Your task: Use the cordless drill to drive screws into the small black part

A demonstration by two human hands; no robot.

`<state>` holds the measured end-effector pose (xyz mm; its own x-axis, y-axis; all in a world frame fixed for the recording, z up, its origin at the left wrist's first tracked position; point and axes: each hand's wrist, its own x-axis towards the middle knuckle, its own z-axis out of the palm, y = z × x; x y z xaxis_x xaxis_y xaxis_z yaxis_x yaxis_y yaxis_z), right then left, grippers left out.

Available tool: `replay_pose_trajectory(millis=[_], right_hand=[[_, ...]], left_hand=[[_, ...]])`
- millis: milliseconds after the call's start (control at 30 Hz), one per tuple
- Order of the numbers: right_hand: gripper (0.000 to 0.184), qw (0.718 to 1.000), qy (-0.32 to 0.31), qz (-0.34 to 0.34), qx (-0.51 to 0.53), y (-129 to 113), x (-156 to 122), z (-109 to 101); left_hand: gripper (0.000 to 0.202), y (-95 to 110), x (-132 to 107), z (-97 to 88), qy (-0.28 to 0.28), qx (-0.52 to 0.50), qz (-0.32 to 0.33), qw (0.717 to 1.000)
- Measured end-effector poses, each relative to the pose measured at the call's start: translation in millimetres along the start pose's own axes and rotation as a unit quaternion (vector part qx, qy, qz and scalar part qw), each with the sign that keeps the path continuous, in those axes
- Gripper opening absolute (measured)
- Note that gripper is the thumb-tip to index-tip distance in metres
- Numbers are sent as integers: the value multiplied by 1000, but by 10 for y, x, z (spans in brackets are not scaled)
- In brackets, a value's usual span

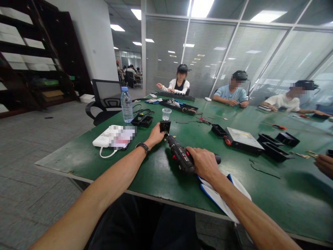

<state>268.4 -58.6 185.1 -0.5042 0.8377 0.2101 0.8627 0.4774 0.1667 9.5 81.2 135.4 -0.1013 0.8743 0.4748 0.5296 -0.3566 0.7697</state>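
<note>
My left hand is closed on a small black plastic part, held up a little above the green table. My right hand grips a black cordless screwdriver with red buttons by its handle. The driver's bit points away from me and meets the face of the black part, or comes very close to it. Small brass-coloured pieces lie just below the part. A clear plastic cup stands right behind it. Under my right forearm lies a white and blue glove.
To the left are a water bottle, a white power bank with cable and a black housing. On the right lie a silver-topped box, black trays and an orange screwdriver. Several people sit around the table; a co-worker's hand shows at the right edge.
</note>
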Motion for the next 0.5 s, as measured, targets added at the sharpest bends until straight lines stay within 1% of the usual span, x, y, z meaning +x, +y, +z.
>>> replay_pose_trajectory(millis=[267, 400, 500], right_hand=[[42, 1000, 5, -5, 7, 20, 11, 31], [39, 1000, 7, -1, 8, 5, 12, 2], [38, 1000, -6, 5, 8, -9, 11, -25]], left_hand=[[37, -52, 28, 8, 5, 26, 20, 999], [38, -55, 32, 8, 4, 21, 20, 1000], [38, -51, 34, 10, 4, 18, 14, 1000]])
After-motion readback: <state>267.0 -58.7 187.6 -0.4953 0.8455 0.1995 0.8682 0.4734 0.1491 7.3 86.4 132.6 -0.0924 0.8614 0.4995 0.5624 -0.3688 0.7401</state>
